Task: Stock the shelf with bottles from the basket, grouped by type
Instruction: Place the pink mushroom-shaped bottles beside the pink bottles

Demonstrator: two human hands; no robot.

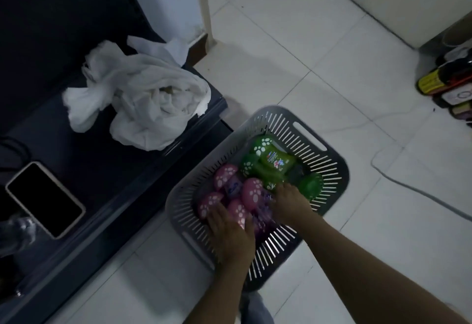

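Observation:
A grey slotted basket [329, 168] stands on the white tile floor beside a dark shelf [107, 170]. Inside lie green bottles [270, 160] with white paw prints at the far side and pink bottles [224, 176] with paw prints at the near left. Purple bottles [265, 211] show between my hands. My left hand [229, 234] reaches into the basket, fingers curled over a pink bottle. My right hand [290, 203] reaches down among the purple and green bottles; its fingertips are hidden, so what it grips cannot be told.
On the shelf's top lie a crumpled white plastic bag [143, 96] and a black phone [44, 198]. A clear bottle [18, 231] stands at the left edge. Dark bottles [449, 81] stand at the right wall. A cable [419, 191] runs across the floor.

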